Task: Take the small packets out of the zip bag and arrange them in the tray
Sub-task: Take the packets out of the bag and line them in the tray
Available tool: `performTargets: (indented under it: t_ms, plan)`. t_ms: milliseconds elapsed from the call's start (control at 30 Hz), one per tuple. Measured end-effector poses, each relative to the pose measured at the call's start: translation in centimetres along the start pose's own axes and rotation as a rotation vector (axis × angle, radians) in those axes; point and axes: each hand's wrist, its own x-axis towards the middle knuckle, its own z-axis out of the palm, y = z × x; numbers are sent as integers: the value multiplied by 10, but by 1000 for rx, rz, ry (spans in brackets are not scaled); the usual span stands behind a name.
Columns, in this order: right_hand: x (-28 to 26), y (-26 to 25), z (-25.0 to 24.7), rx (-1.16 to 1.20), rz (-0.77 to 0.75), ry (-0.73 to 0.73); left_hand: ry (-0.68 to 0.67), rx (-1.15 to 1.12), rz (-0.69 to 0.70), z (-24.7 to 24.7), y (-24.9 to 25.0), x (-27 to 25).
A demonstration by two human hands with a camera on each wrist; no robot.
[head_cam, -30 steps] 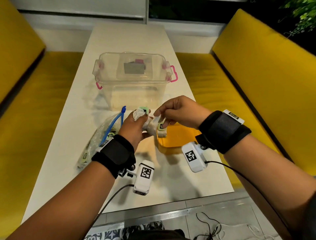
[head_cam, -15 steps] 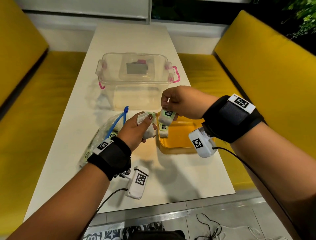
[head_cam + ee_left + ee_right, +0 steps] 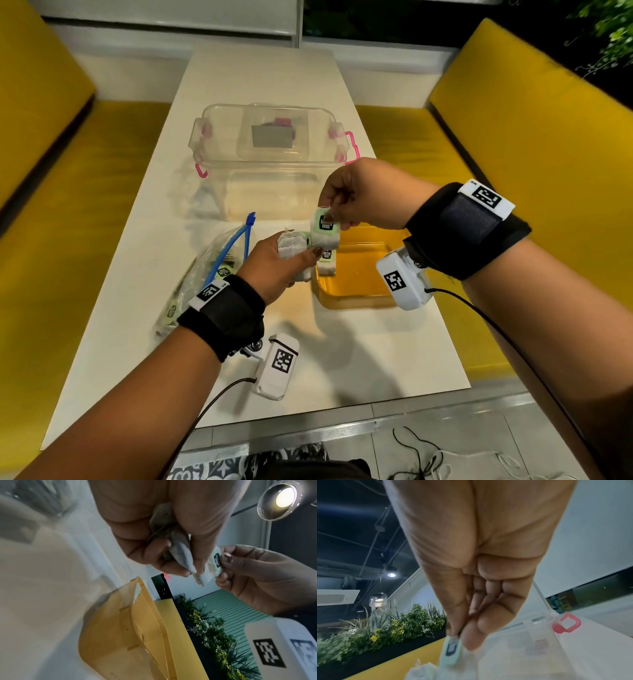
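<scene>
Right hand (image 3: 363,195) pinches one packet (image 3: 324,229) above the tray (image 3: 356,298) | left hand (image 3: 277,270) grips a bunch of packets (image 3: 291,248) | zip bag (image 3: 205,274) flat on counter (image 3: 342,359)

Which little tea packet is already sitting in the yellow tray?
The packet in tray, lying at the left end of the yellow tray. The others are off it: one pinched by the right hand, a bunch gripped in the left hand, more in the zip bag.

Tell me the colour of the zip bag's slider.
Blue; the zip bag's slider shows best in the head view.
</scene>
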Motion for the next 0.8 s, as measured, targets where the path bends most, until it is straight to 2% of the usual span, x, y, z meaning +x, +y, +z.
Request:
performTargets:
  t_ms: [100, 233, 367, 500, 600, 800]
  plan:
    - [1, 3, 0, 13, 31, -19, 14, 19, -15, -3, -3, 2]
    - [10, 11, 5, -54, 98, -39, 127, 0, -89, -6, -6, 2]
    - [22, 24, 21, -169, 184, -140, 205, -48, -169, -13, -11, -1]
    - [33, 33, 42, -283, 206, -264, 207, -78, -202, -20, -11, -6]
    - [41, 34, 54, -374, 185, -290, 215, -72, -217, -23, -13, -11]
    - [60, 38, 72, -363, 245, -316, 204, -78, -240, -25, -16, -18]
